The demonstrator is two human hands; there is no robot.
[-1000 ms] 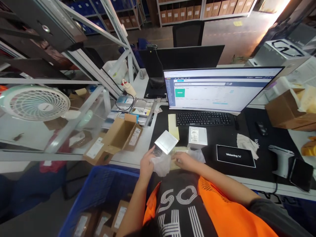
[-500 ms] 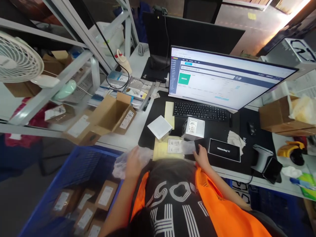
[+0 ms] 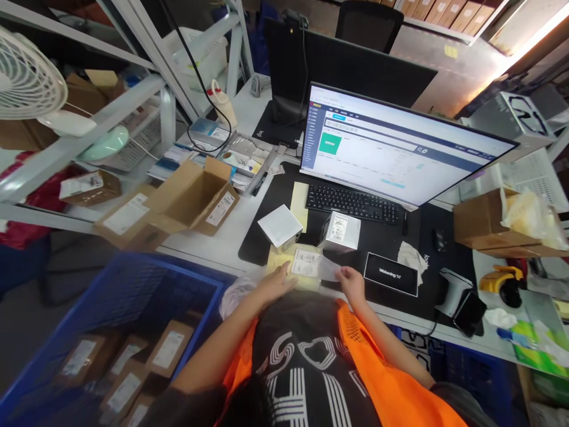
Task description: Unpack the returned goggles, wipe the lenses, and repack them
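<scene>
A white printed card (image 3: 306, 262) lies near the desk's front edge, over a yellow paper packet (image 3: 277, 258). From the card's right side stretches a translucent plastic sleeve (image 3: 328, 270), its far end pinched by my right hand (image 3: 352, 286). My left hand (image 3: 274, 284) rests at the card's left edge, fingers stretched out over the yellow packet. Crumpled clear plastic (image 3: 236, 295) sits behind my left wrist. Two white boxes, a plain one (image 3: 281, 226) and a labelled one (image 3: 341, 231), stand just beyond. Right of my right hand is a black Wokening box (image 3: 391, 273).
An open cardboard box (image 3: 189, 198) stands on the left. Below it, a blue crate (image 3: 208, 290) holds several labelled cartons. The keyboard (image 3: 353, 203) and monitor (image 3: 400, 148) are at the back. A scanner (image 3: 454, 290) and phone (image 3: 470, 313) lie to the right.
My left hand has left the crumpled plastic and moved right to the card and yellow packet. My right hand still pinches the sleeve. The camera view has shifted slightly.
</scene>
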